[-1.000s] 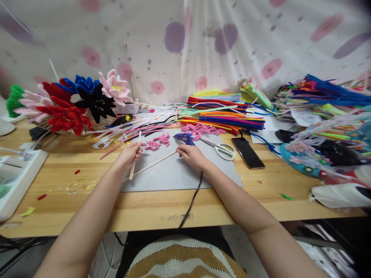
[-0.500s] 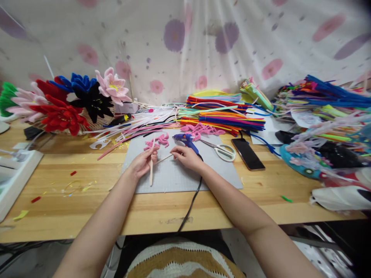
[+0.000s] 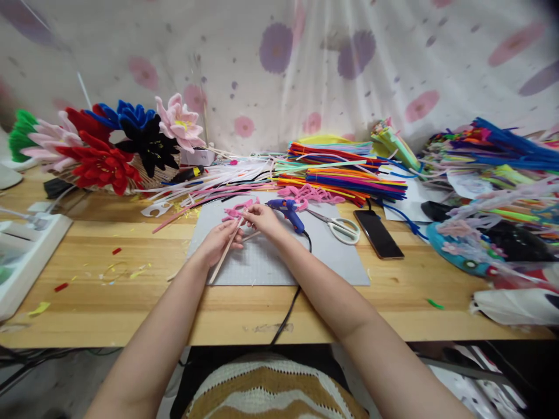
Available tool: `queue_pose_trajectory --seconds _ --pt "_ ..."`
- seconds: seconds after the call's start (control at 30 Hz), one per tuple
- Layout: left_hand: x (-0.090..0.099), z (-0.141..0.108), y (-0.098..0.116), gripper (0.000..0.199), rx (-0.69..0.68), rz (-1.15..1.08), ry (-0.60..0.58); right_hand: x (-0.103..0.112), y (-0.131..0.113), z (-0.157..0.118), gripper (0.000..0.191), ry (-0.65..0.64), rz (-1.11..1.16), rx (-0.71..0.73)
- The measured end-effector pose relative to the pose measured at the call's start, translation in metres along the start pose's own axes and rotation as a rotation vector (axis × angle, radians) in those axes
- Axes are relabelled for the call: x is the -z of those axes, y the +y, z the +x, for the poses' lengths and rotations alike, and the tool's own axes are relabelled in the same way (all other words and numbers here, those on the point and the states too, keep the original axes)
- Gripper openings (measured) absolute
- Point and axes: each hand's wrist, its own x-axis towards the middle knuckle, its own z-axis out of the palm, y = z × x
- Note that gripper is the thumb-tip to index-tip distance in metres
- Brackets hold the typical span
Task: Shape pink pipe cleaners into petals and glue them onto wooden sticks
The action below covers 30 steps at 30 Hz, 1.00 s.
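Note:
Pale pipe cleaners (image 3: 222, 261) are held in my left hand (image 3: 218, 242), one long end slanting down toward the mat's front edge. My right hand (image 3: 261, 220) is closed in a pinch on their upper part, close to the left fingertips. Another pale length sticks out to the right beneath my right hand. Just behind the hands, curled pink pipe cleaner pieces (image 3: 238, 208) lie on the grey cutting mat (image 3: 279, 269). A blue glue gun (image 3: 289, 213) rests on the mat to the right of my right hand, its black cord running toward me.
White-handled scissors (image 3: 344, 231) and a black phone (image 3: 378, 234) lie to the right. Bundles of coloured pipe cleaners (image 3: 349, 174) line the back. Fuzzy flowers (image 3: 105, 163) stand at left, behind a white power strip (image 3: 35, 256). A blue decorated item (image 3: 454, 247) sits far right.
My right hand has moved left and up to meet the left hand at the pipe cleaners. The long pale end now slants more to the lower left. The view has shifted slightly.

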Motion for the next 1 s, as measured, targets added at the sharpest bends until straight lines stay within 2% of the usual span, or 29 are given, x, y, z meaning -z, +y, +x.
queue_pose_trajectory --seconds 0.1,0.2,0.3,0.4,0.47,0.57,0.63,0.7,0.77,0.87,0.93,1.0 --pt "0.002 0.002 0.001 0.013 -0.052 0.027 0.05 -0.004 -0.001 0.001 0.015 -0.04 0.011 0.011" --pt "0.005 0.003 0.005 0.011 -0.072 0.017 0.115 -0.002 0.001 0.001 0.015 -0.031 -0.097 0.039" --pt "0.01 0.002 0.014 0.007 -0.075 -0.034 0.199 0.006 0.002 -0.005 0.015 -0.06 -0.404 0.177" --pt "0.015 0.0 0.023 0.009 -0.093 -0.109 0.241 0.014 0.004 -0.017 0.019 -0.207 -0.757 0.332" --pt "0.018 -0.002 0.028 0.009 -0.104 -0.149 0.242 0.014 0.005 -0.025 0.017 -0.27 -0.901 0.379" --pt "0.026 -0.006 0.034 0.009 -0.112 -0.179 0.184 0.01 0.006 -0.032 0.007 -0.252 -0.994 0.396" --pt "0.034 -0.008 0.039 0.014 -0.133 -0.21 0.142 0.008 0.005 -0.035 0.007 -0.2 -0.966 0.362" --pt "0.044 -0.01 0.044 0.012 -0.195 -0.281 0.153 0.01 0.003 -0.038 0.011 -0.136 -0.871 0.303" --pt "0.052 -0.009 0.048 0.016 -0.322 -0.383 0.249 0.015 0.001 -0.04 0.013 -0.07 -0.727 0.256" --pt "0.056 -0.003 0.048 0.026 -0.463 -0.503 0.51 0.022 0.002 -0.04 0.016 0.017 -0.475 0.188" --pt "0.051 0.003 0.044 0.026 -0.442 -0.535 0.642 0.023 0.006 -0.039 0.018 0.031 -0.326 0.107" --pt "0.044 0.009 0.036 0.025 -0.374 -0.509 0.64 0.019 0.011 -0.039 0.015 -0.025 -0.237 0.034"
